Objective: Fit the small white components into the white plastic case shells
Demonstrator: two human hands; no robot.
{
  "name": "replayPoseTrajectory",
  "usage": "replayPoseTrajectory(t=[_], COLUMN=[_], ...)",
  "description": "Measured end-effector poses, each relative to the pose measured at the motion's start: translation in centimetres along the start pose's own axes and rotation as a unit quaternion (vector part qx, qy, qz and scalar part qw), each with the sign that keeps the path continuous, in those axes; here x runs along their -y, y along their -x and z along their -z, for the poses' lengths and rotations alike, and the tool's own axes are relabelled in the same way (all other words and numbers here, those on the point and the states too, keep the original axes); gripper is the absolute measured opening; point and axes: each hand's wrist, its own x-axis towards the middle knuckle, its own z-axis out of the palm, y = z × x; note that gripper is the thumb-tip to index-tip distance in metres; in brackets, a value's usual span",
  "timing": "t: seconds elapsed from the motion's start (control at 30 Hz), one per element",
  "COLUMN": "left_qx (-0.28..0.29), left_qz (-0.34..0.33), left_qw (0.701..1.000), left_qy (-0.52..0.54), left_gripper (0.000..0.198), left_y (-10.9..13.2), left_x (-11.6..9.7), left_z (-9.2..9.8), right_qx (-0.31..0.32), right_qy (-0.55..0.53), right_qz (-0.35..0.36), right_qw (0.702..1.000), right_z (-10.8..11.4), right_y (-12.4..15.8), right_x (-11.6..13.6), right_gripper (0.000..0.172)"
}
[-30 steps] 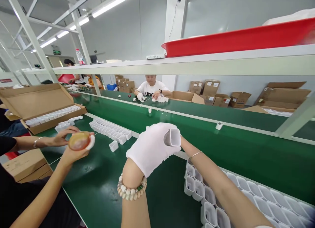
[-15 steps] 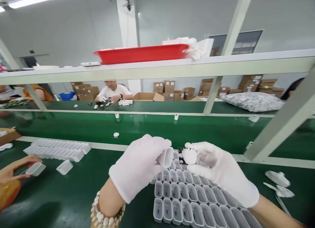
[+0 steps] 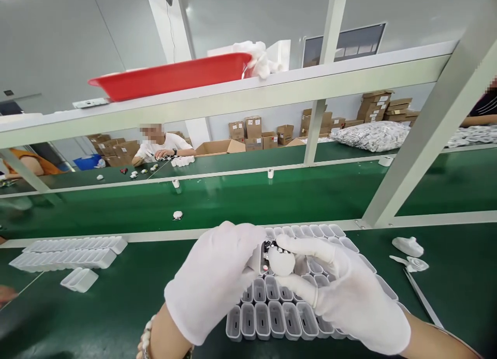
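Observation:
My left hand, in a white glove, is closed around a small white plastic case, mostly hidden by the fingers. Between the thumb and fingers of my right hand, also gloved, is a round white part with a small black circuit board. The board's edge meets the case's open side; how far it sits inside I cannot tell. Below both hands stand rows of open white plastic cases, each with a dark slot visible in its bottom.
More case rows stand at left, with loose cases before them. Tweezers and white scraps lie at right. Beyond runs a green conveyor belt with small white parts. A shelf spans above; a person sits opposite.
My hands have come together, bringing the round white part's board to the case's opening. The view has tilted and turned right. A co-worker's hand at left has mostly left the view.

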Motion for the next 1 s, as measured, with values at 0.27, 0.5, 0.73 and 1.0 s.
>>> replayPoseTrajectory(t=[0.27,0.5,0.73,1.0], left_qx=[-0.025,-0.031,-0.072,-0.144], left_qz=[-0.009,-0.022,-0.019,0.041], left_qw=[1.000,0.999,0.994,0.982], left_qy=[-0.015,0.002,0.084,0.118], left_gripper=[0.033,0.033,0.034,0.037], left_y=[0.1,0.3,0.2,0.4], left_x=[0.1,0.2,0.4,0.0], left_z=[-0.3,-0.9,-1.4,-2.8], right_qx=[-0.007,-0.014,-0.091,-0.149], right_qy=[0.010,0.036,0.059,0.082], right_qz=[-0.017,-0.032,0.000,0.090], right_qw=[1.000,0.999,0.994,0.981], right_z=[-0.5,-0.7,-1.1,-1.2], right_y=[0.0,0.4,0.3,0.5], right_x=[-0.5,-0.9,-1.8,-2.6], right_gripper=[0.014,0.015,0.033,0.038])
